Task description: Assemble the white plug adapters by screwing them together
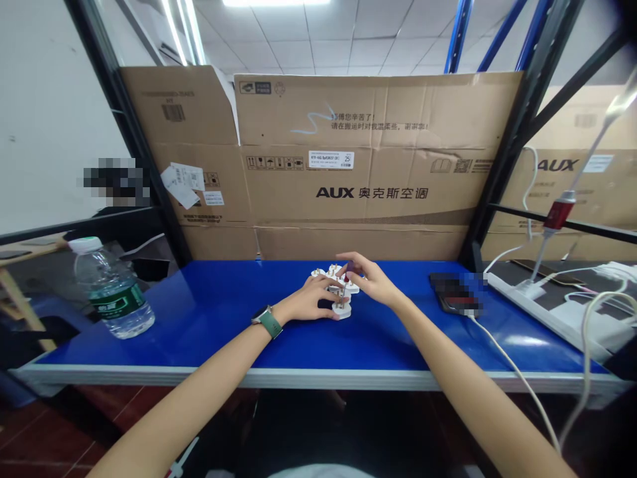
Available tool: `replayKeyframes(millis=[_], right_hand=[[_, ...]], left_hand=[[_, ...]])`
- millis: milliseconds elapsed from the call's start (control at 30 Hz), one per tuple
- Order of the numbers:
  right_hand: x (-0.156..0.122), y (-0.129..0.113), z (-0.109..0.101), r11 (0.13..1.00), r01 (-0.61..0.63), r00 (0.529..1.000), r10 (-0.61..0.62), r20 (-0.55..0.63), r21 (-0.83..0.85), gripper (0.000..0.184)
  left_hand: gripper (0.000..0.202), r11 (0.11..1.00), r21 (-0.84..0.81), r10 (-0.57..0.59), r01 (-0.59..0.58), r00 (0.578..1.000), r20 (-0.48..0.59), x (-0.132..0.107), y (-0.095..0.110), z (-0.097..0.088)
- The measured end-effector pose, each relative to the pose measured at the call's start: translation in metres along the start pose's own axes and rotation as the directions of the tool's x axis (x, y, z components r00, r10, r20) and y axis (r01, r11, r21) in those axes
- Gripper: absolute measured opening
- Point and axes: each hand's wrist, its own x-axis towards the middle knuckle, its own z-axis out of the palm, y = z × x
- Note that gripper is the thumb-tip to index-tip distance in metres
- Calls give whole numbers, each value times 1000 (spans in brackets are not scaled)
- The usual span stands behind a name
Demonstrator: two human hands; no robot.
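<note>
Forearms [204, 390], hands [313, 300] partly hiding white plugs [342, 310], bottle [118, 305] left, phone [444, 287] right

You have a smooth, glossy blue rectangular tabletop [189, 332] before you, fronted by dull grey metallic-looking edging [348, 378]. Behind the tabletop, you face a matt brown, creased cardboard panel [279, 206]. At the tabletop's left end, you see a shiny, clear plastic bottle [124, 322]; mid-tabletop, small metal-pinned, smooth white plastic plugs [341, 312].

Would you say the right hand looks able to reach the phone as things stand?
Probably yes: only blue tabletop seems to lie between the right hand and the phone, though that hand is at the white plugs.
</note>
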Motion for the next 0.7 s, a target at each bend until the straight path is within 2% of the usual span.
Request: replayKeyframes(millis=[167, 367, 567, 700], right_hand=[[2, 1, -1, 996, 6, 999, -9, -32, -84, 27], [2, 8, 0, 998, -39, 998, 41, -52, 48, 30], [4, 14, -3, 990, 20, 987, 3, -164, 138, 30], [3, 15, -3, 991, 17, 992, 1, -129, 133, 31]], left_hand=[[47, 1000, -7, 0, 0, 1000, 7, 0, 0, 0], [46, 1000, -6, -16, 16, 1000, 19, 0, 2, -1], [46, 1000, 3, -20, 20, 1000, 12, -1, 4, -2], [47, 1000, -3, -11, 11, 1000, 12, -1, 3, -1]])
